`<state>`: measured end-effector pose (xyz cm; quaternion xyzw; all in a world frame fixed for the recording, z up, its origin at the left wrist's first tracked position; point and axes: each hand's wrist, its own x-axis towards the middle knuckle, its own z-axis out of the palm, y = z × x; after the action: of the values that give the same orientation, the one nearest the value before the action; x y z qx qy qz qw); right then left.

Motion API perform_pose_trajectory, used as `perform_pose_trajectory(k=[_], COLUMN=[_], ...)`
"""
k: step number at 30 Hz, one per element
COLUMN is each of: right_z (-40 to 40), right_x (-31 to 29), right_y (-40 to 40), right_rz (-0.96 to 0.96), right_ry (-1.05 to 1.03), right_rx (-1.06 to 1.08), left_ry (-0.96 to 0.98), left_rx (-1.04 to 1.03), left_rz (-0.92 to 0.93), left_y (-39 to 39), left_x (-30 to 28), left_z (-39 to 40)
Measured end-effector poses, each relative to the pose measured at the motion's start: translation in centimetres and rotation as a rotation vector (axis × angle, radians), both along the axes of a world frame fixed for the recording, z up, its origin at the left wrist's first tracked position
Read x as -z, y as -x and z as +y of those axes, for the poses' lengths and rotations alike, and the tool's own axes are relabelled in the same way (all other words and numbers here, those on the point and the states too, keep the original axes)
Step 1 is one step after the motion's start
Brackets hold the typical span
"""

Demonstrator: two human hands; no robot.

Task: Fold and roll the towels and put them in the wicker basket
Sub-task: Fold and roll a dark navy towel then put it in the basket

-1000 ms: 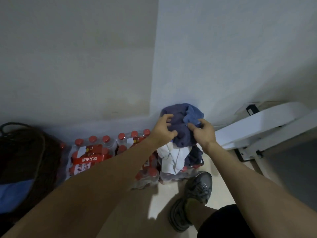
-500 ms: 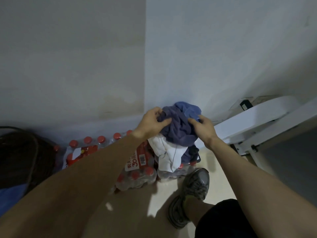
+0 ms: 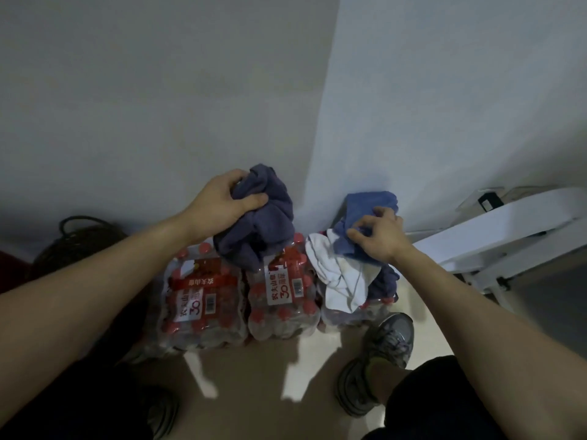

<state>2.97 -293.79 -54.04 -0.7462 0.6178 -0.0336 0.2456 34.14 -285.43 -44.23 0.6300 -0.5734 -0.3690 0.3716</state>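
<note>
The left hand (image 3: 222, 204) grips a purple towel (image 3: 257, 223), bunched up above the packs of red-capped bottles (image 3: 241, 296) on the floor. At 3 o'clock from it, the right hand (image 3: 378, 239) pinches a blue towel (image 3: 365, 214) lying on a white towel (image 3: 336, 277) on the bottles. The dark wicker basket (image 3: 76, 242) sits at 9 o'clock by the wall.

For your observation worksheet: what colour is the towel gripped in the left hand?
Dusky purple towel, bunched in the left hand; head view.
</note>
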Motion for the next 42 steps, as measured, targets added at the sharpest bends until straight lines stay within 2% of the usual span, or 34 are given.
perform_pose_trajectory(k=[3, 6, 8, 11, 13, 15, 17, 19, 21, 24, 26, 29, 30, 32, 36, 39, 40, 42], right_z=[0.7, 0.1, -0.5, -1.0, -1.1, -0.9, -0.6, -0.7, -1.2, -1.9, -1.8, -1.2, -1.2, -1.8, -2.8, -2.3, -1.8, 0.2], right_x=[1.0, -0.3, -1.5, -1.9, -1.6, -1.2, -0.6, -0.8, -1.7, -2.8, -1.3, 2.1, 2.7, 2.8, 1.0, -1.6, -2.7, -5.2], right_y=[-0.7, -1.8, -2.8, -4.0, -4.2, -4.1, -4.0, -4.5, -5.8, -8.5, -9.5, -9.2, -9.1, -9.6, -10.5, -10.4, -10.7, -11.5], right_rz=[0.098, 0.126, 0.114, 0.116, 0.158, 0.287, 0.308, 0.1, -0.19, -0.499, -0.437, 0.007, 0.11, 0.192, 0.186, 0.101, 0.004, -0.289], right_ry=[-0.067, -0.032, 0.01, 0.098, 0.043, -0.099, -0.084, 0.121, 0.282, 0.402, 0.272, -0.068, -0.118, -0.123, 0.066, 0.167, 0.132, -0.109], right_rx=[-0.166, -0.204, -0.21, -0.058, 0.097, 0.106, 0.071, 0.118, 0.269, 0.422, 0.355, 0.101, 0.005, -0.071, 0.005, -0.068, -0.102, -0.167], left_ry=[-0.026, -0.124, -0.11, -0.105, -0.114, -0.108, -0.106, -0.102, -0.102, -0.104, -0.108, -0.125, -0.129, -0.128, -0.152, -0.175, -0.18, -0.179], left_rx=[0.023, -0.048, 0.036, 0.152, 0.159, 0.158, 0.147, 0.121, 0.116, 0.096, 0.078, 0.06, 0.054, 0.05, 0.041, 0.017, 0.008, -0.022], left_rz=[-0.001, 0.061, -0.054, -0.121, -0.129, -0.11, -0.085, -0.079, -0.094, -0.097, -0.069, -0.016, -0.003, 0.005, 0.001, 0.026, 0.044, 0.088], left_y=[-0.9, -1.3, -2.1, -3.3, -3.9, -4.2, -4.5, -4.6, -4.5, -4.2, -4.0, -3.6, -3.5, -3.2, -2.9, -3.0, -3.2, -3.2], left_x=[1.6, 3.6, 4.0, 3.6, 3.7, 3.9, 4.4, 4.8, 5.3, 5.8, 5.8, 6.0, 6.0, 6.2, 6.3, 5.9, 5.8, 5.1], left_z=[3.2, 5.1, 5.5, 5.9, 6.3, 6.6, 6.8, 6.7, 6.6, 6.4, 6.2, 5.8, 5.7, 5.5, 5.3, 5.0, 4.9, 5.1])
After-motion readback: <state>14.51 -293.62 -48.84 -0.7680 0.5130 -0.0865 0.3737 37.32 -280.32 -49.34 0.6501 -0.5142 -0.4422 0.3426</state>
